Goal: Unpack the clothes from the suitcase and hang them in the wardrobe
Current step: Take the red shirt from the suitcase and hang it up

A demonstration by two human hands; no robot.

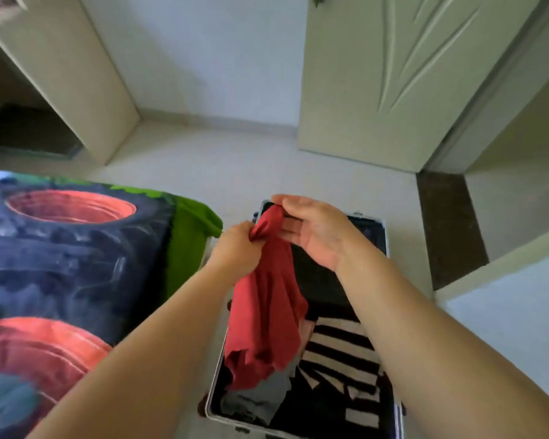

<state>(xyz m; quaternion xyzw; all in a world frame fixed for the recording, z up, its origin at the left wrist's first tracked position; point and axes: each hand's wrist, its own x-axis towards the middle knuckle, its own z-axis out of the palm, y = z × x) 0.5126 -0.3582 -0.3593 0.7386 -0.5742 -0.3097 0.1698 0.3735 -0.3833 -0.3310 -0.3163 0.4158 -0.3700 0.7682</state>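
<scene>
My left hand grips the bunched upper part of one soft red garment. My right hand pinches its top edge, other fingers loosely spread. The cloth hangs in limp folds over one open, metal-rimmed suitcase on the pale floor. Inside lie one black-and-white striped piece and one grey piece. Left: a bed with a printed cover. Far: a moulded door.

Red garment soft matt cloth; suitcase rim shiny metal; bedspread printed fabric; floor smooth pale tile.
</scene>
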